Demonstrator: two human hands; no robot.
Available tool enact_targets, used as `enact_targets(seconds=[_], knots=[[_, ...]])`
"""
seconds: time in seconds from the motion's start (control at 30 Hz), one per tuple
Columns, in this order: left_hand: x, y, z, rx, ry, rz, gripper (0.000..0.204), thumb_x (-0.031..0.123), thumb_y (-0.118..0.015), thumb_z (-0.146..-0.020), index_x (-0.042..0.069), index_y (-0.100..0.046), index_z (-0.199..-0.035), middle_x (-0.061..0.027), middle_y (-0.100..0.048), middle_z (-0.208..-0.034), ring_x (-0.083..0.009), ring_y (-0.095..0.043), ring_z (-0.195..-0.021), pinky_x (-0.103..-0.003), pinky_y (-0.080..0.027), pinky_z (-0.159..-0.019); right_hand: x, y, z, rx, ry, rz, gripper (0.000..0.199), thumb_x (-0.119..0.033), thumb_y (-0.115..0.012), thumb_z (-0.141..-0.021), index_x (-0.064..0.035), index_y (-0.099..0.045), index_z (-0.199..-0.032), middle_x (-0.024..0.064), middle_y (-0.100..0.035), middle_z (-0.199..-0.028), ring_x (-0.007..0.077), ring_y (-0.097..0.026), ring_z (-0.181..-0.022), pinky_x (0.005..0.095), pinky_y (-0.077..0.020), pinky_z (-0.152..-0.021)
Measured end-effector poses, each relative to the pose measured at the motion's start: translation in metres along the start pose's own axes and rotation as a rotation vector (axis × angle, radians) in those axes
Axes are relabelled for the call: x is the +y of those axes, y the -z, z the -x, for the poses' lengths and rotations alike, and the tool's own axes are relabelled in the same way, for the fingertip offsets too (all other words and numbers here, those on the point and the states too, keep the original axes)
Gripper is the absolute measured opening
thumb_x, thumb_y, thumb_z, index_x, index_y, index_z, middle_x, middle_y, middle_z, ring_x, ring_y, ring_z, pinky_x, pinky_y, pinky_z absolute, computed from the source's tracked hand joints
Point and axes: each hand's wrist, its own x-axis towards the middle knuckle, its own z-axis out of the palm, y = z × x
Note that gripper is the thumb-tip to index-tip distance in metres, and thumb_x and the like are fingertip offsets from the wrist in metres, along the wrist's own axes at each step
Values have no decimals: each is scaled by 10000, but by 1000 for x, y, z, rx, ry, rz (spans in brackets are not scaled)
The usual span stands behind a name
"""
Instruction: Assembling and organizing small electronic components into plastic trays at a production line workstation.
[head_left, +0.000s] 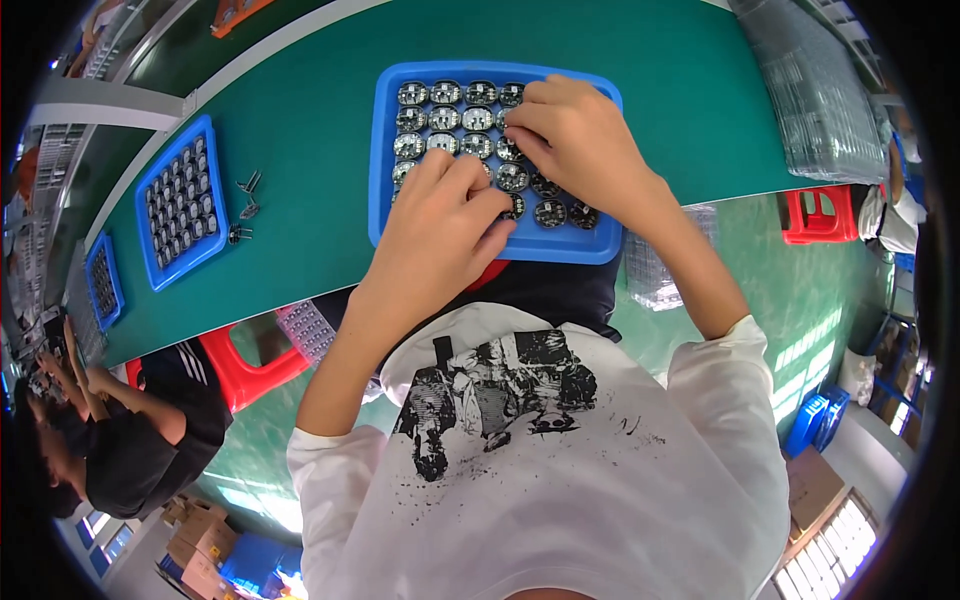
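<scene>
Apparently pressing small round circuit boards [478, 118] into a blue tray [385, 150] at twelve o'clock on the green worktop [300, 120], left hand [445, 225] and right hand [575, 135] fingers curled onto them, grip unclear, most visible pockets looking filled.

Green workbench [300, 120], green floor [800, 300], red stools [818, 215], daylit windows [830, 545].

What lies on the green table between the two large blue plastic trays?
In the head view, a few small dark metal clips lie between the near blue tray and the left blue tray.
</scene>
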Motion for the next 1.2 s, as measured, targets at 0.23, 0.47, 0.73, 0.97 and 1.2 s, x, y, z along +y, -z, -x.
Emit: enact_targets(seconds=[0.23,0.47,0.73,0.97,1.2], knots=[[-11,-3,-19,31,-42,-33,151,49,-742,-726,40,-686,-866,-54,-528,-838,-248,-504,-852,-366,-446,-747,0,1,-1,10,9,13,116,-64,-708,-750,-19,-695,-856,80,-582,-749,263,-567,-755,385,-472,-663],[-17,-7,-21,-9,-87,-102,111,70,-751,-717,46,-685,-802,-45,-517,-814,-246,-496,-850,-373,-438,-761,16,30,-2,91,-137,-8,100,-66,-707,-803,-16,-696,-889,76,-591,-728,221,-561,-698,346,-462,-631],[-9,-3,-24,-33,-90,-122,135,83,-755,-719,42,-683,-825,-47,-521,-823,-247,-492,-846,-375,-442,-759,20,22,5,27,-109,48,102,-72,-699,-788,-8,-692,-868,70,-571,-740,232,-556,-730,369,-463,-639],[-1,-5,-30,-22,-115,-74,186,84,-749,-736,44,-685,-906,-53,-528,-831,-250,-497,-855,-364,-447,-757,26,16,2,-3,-41,69,92,-81,-691,-784,-9,-692,-840,85,-569,-747,261,-553,-753,384,-465,-672],[-4,5,-30,-17,-72,-69,161,67,-739,-742,35,-689,-892,-55,-527,-817,-247,-497,-839,-367,-447,-751,17,26,5,48,-42,44,97,-79,-706,-770,-14,-691,-841,79,-569,-748,256,-546,-751,380,-457,-672]])
